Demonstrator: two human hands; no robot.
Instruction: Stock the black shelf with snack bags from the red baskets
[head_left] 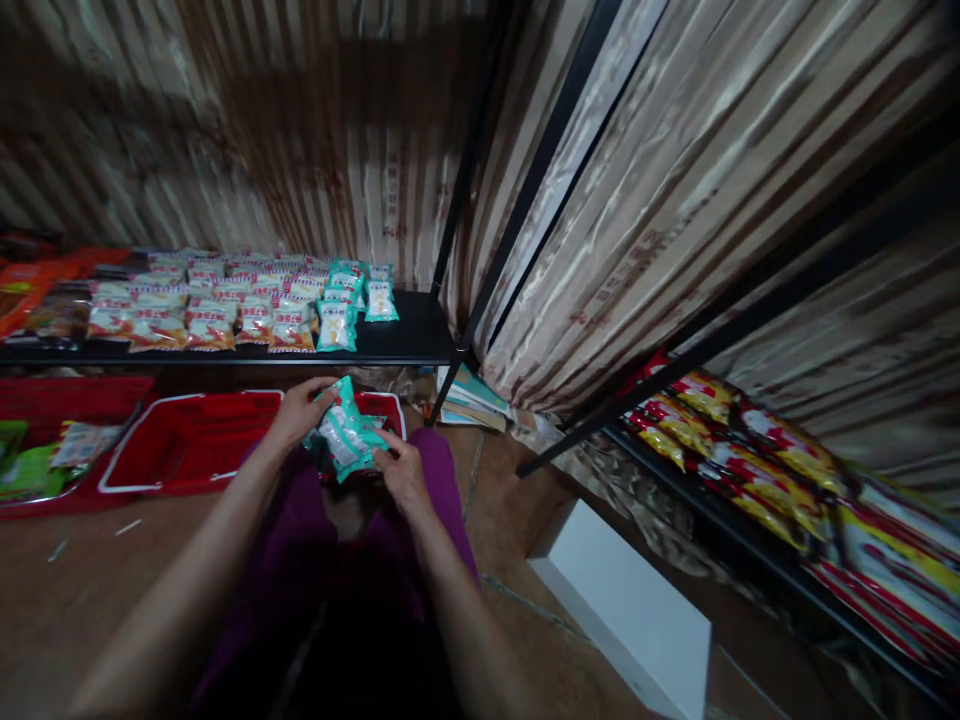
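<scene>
Between my two hands I hold a teal snack bag [346, 432] above a red basket. My left hand [300, 410] is closed on the bag's upper left edge. My right hand [403, 468] grips its lower right side, where more teal wrapping shows; whether that is a second bag I cannot tell. Behind the bag is a red basket [397, 405] with a white rim, largely hidden by the bag and my hands. On the black shelf [405, 335] in front of me stand similar teal bags [337, 325], beside rows of white and orange snack bags [212, 325].
To the left, a second red basket [202, 435] with white handles is on the floor, near green packets [34, 475]. A white box [630, 600] lies on the right. Red and yellow bags [712, 425] fill a low rack. Curtains [585, 260] hang behind.
</scene>
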